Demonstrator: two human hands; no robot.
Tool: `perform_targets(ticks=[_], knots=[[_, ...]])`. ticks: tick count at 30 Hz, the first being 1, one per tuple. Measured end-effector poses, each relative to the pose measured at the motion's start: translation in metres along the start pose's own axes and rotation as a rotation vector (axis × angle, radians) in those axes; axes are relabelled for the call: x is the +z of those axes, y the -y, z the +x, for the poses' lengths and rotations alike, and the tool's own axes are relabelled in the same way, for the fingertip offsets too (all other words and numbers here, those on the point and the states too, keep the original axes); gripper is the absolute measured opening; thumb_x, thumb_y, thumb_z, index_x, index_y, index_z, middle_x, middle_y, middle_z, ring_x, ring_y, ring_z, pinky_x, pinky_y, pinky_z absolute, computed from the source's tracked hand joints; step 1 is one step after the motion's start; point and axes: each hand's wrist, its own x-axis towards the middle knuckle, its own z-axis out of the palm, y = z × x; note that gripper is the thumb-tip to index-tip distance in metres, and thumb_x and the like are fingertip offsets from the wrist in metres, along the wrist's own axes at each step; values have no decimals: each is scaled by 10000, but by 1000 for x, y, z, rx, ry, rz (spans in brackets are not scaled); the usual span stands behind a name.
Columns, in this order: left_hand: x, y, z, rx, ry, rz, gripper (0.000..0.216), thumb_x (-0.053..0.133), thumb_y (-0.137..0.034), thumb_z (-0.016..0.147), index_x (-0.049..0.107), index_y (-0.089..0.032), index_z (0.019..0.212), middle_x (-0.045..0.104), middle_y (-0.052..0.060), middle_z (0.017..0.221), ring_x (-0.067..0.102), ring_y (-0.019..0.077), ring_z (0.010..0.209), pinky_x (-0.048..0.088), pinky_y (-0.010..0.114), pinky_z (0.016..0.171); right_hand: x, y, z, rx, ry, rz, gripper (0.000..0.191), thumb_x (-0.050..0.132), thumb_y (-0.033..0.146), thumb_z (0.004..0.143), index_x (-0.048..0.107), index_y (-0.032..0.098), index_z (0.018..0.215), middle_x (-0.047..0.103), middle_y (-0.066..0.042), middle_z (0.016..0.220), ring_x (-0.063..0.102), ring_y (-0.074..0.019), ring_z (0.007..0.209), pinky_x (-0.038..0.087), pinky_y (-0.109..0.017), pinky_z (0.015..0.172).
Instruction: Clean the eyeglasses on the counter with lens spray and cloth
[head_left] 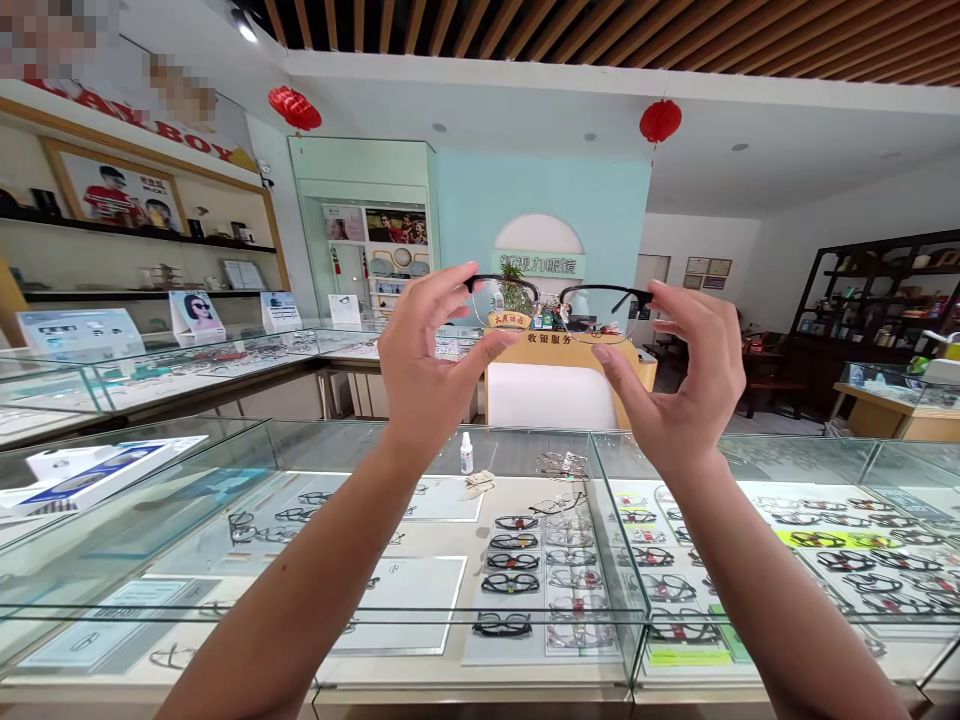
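Note:
Both of my arms reach forward over a glass display case, holding up a pair of eyeglasses (513,281) with black upper rims and clear lenses. My left hand (429,345) grips the left end of the frame, index finger on top and thumb near the lower edge of the lens. At the opposite end, my right hand (684,365) pinches the black corner, its thumb under the right lens. A small white spray bottle (466,455) stands on the glass beyond my left forearm, with a crumpled beige cloth (478,485) beside it.
The glass display case (547,617) below holds rows of eyeglasses (511,583). Several loose glasses (562,465) lie near its far edge. A white and blue box (105,475) rests at left. Farther back stand a service counter (551,395) and wall shelves (142,235).

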Motion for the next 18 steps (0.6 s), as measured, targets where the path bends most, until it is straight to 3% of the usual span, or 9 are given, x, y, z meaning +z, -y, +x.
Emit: perform_targets(ticks=[8,14,18], knots=[[-2,-5,-3,-63,26,7,668,819,-549,924,560,-373,1514,697,87,1422,726,296,1284,656,473,1012,2,1,-6,40,14,-38,636,731,384,997,503,390,1591,701,-122,1393,676,-365,1279,682,-613,971],[-1,-7,-6,-99,-21,-33,587,859,-521,892,621,-354,1401,731,70,1351,739,271,1208,645,476,974,7,-2,-8,94,31,17,616,721,375,997,518,416,1578,710,-96,1387,697,-342,1254,662,-605,1007],[-1,-7,-7,-99,-12,5,591,835,-526,914,589,-384,1432,711,73,1354,724,265,1227,644,473,992,11,-5,-9,88,18,54,600,725,359,991,539,387,1561,706,-98,1393,714,-328,1235,665,-578,993]])
